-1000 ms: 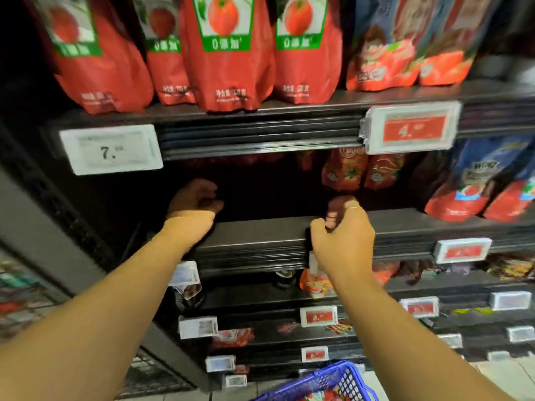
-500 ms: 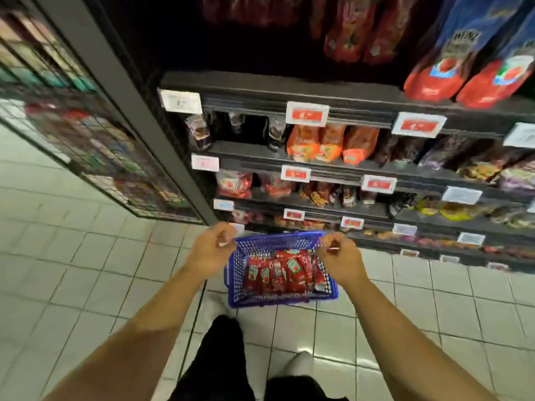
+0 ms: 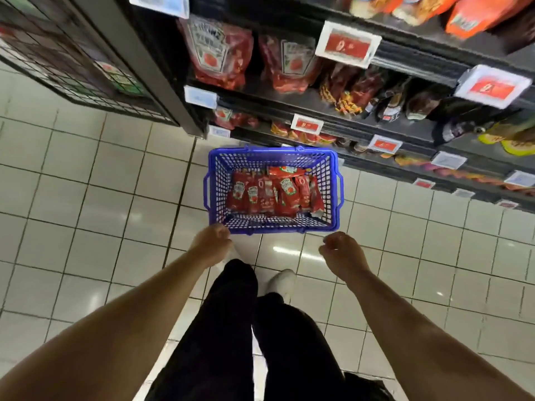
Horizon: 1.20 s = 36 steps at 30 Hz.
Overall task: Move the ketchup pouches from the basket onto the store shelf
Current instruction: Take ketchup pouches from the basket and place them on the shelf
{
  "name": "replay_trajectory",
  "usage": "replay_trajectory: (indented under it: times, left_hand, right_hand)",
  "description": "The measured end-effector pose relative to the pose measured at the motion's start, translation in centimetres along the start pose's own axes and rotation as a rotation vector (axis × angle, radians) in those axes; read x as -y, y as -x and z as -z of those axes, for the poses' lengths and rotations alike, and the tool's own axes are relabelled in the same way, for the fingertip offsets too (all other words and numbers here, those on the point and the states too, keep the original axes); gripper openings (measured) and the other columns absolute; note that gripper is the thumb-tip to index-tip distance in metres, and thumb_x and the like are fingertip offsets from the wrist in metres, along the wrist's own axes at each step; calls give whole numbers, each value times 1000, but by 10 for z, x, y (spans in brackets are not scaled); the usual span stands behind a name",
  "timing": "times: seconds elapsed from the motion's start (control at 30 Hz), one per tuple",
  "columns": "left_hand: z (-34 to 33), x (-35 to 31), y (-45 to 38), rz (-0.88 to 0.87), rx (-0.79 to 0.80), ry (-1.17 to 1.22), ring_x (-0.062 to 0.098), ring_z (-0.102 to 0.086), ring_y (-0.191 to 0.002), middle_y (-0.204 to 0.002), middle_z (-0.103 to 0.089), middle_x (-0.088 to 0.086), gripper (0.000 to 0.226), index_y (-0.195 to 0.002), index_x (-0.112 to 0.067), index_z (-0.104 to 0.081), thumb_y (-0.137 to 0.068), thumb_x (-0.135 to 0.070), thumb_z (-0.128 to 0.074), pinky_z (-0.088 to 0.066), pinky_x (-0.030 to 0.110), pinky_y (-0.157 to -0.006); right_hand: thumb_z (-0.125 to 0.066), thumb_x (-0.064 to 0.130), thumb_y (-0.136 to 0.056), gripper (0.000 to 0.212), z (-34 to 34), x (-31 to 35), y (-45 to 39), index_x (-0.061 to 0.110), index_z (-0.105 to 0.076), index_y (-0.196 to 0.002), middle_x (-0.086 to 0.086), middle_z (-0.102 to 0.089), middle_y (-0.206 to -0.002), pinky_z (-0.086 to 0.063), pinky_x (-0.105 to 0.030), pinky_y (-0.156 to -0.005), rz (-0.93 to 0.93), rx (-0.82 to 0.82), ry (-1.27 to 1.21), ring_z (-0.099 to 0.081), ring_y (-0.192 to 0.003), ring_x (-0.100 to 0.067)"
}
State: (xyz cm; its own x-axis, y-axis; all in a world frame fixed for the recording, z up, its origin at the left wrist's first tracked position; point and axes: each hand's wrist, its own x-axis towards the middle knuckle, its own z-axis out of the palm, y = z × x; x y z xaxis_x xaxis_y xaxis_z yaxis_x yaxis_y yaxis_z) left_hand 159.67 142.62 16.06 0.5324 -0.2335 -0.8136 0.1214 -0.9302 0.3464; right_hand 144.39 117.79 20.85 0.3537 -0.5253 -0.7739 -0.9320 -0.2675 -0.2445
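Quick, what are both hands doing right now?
Left hand: loosely curled, holding nothing, near the basket rim.
Right hand: loosely curled, holding nothing.

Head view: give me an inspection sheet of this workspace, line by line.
Surface: pale tiled floor, glossy with light reflections.
Job's things: blue basket stands on the floor before the shelves, holding red ketchup pouches; more pouches of the kind stand on the store shelf.
Clutter: nothing seen on the floor beside the basket.
Grippers: left hand at the basket's near rim, contact unclear; right hand short of it; both loosely curled, holding nothing.
Cables: nothing seen.
Surroundings: price tags along shelf edges, a wire rack at left, the person's dark trousers and white shoe.
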Motion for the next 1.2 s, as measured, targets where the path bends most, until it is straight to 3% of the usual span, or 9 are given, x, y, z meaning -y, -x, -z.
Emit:
replay_trajectory:
  times: [0.23,0.4,0.47,0.6,0.77,0.9,1.03,1.13,1.2]
  left_hand:
    - [-56,18,-139,45,54,53,29,-56,-110,-116,-62,11,23,-114,-7,-62,-96,-18,-54,-48,35,-83]
    - [-133,2,-229,36,-4,-22,21,-62,-88,-102,-63,3,36,-112,-21,-56,-78,-23,-68,-45,18,-54]
    - [-172,-7,-270,-38,21,0,28,-58,-117,-133,-56,7,78,-147,-21,-38,-77,-33,-69,-48,20,-85]
    - [-226,-21,-341,-27,-53,-14,28,-42,-136,-153,-38,11,99,-156,-25,-23,-75,-66,-65,-35,31,-106]
    - [-262,-31,-399,224,-175,73,39,-29,-141,-153,-28,21,125,-156,-23,-7,-64,-63,-82,-36,55,-112]
    - [-270,-27,-409,147,-229,-210,39,-32,-136,-147,-30,24,111,-152,-16,-15,-73,-54,-81,-43,51,-102]
    - [-256,-17,-398,200,-125,-160,34,-44,-129,-141,-43,19,94,-147,-14,-27,-75,-32,-85,-49,41,-95]
    - [-239,-13,-386,190,-20,-178,22,-58,-110,-134,-56,14,57,-141,-13,-43,-92,-17,-70,-44,20,-59]
    - [-228,-13,-371,184,52,-231,24,-59,-112,-144,-48,18,62,-152,-13,-29,-98,-16,-60,-41,20,-54]
  right_hand:
    - [-59,24,-88,24,-56,-2,-152,14,-62,-110,-12,-64,-125,-39,-27,-79,36,75,307,-59,-114,-32]
    - [-68,23,-80,88,-101,-15,-267,15,-21,-155,-23,-35,-154,-47,-42,-99,280,58,708,-46,-132,-43]
    - [-71,29,-79,90,-116,-23,-303,21,-20,-153,-25,-17,-159,-46,-50,-102,396,18,949,-34,-137,-45]
    - [-79,43,-71,120,-143,-47,-356,17,3,-155,-31,-6,-159,-37,-54,-105,347,-39,1072,-28,-138,-49]
    - [-73,36,-79,83,-166,-58,-400,25,-28,-148,-39,-9,-155,-43,-51,-88,343,-114,1225,-38,-123,-53]
    - [-72,28,-81,83,-162,-60,-418,31,-24,-149,-32,-5,-156,-46,-52,-89,362,-95,1209,-37,-125,-51]
    - [-84,23,-70,104,-138,-45,-411,26,-19,-151,-27,-32,-139,-49,-54,-90,366,-50,922,-45,-119,-49]
    - [-89,40,-66,103,-109,-25,-399,23,-29,-147,-18,-52,-133,-49,-46,-99,315,30,759,-53,-121,-41]
    - [-90,37,-62,101,-91,-14,-391,17,-35,-144,-12,-58,-130,-46,-34,-92,274,93,716,-58,-118,-35]
